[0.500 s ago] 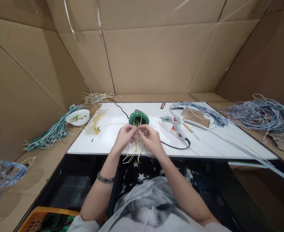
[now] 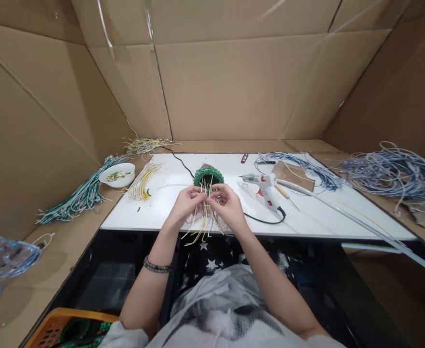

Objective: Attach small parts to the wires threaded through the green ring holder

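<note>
- Head view: a bunch of thin white and yellow wires [image 2: 204,221] hangs over the near edge of the white table [image 2: 306,217], just in front of a green ring-shaped piece [image 2: 208,177] that stands on the tabletop.
- The left hand [image 2: 185,205] has its fingertips pinched on the wires at the top of the bunch, close under the green ring; a dark beaded bracelet [image 2: 157,266] sits on that wrist.
- The right hand [image 2: 227,207] meets it from the other side, thumb and fingers closed on the same strands — the two sets of fingertips nearly touch.
- Just right of the hands lies a white hot-glue gun [image 2: 265,186], its black cord [image 2: 263,220] curling along the table toward the near edge.
- Beside the gun rest a thin awl-like tool [image 2: 286,193] and a flat piece of cardboard [image 2: 294,175]; a small red item [image 2: 243,158] lies near the far edge.
- Left of the ring lies a loose sheaf of yellow-white wires [image 2: 142,181], and past it a white bowl [image 2: 117,175] with small bits inside.
- A bundle of green and white wires [image 2: 78,198] is spread on the cardboard floor at the left — bluish-white wire heaps [image 2: 393,171] pile up at the right.
- An orange crate [image 2: 55,328] shows at the lower left corner.
</note>
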Available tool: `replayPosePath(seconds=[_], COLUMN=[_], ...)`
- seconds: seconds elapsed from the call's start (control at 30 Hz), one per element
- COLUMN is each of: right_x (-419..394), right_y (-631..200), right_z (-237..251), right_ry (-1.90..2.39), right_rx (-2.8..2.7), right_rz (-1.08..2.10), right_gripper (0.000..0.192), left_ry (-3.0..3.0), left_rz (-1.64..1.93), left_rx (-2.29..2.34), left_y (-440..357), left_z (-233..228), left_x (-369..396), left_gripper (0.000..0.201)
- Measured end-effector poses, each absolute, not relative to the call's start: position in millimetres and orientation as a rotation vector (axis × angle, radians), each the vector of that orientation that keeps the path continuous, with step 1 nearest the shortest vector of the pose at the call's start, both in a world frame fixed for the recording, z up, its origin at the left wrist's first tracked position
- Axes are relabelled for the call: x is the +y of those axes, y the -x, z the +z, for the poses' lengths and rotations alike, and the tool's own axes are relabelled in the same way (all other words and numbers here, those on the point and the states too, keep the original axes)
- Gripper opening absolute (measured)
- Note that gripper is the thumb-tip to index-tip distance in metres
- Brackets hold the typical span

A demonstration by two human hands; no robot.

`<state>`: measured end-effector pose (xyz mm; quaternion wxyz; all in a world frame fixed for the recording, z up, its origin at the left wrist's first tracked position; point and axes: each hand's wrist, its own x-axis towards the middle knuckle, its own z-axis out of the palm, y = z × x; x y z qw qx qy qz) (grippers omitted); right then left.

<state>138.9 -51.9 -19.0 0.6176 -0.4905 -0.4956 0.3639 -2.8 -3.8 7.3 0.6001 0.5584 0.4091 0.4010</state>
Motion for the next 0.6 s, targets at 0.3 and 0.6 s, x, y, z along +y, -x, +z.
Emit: replayPosePath(seconds=[0.3, 0.6], right_x=[-53.1, -52.4], right_y=[-138.2, -137.4], right_z=[-17.1, -18.2], right_ry=[1.072, 1.145], right_rx=[-1.075, -1.125], right_rz=[0.884, 0.826], right_gripper=[0.040, 0.036], left_ry=[-1.312, -1.250], left_rz=[0.867, 0.853], left_rx=[0.937, 0.926], left_y=[6.2, 6.4], left_z=[6.1, 9.0], left_x=[-1.3, -0.7], left_gripper=[0.025, 0.017])
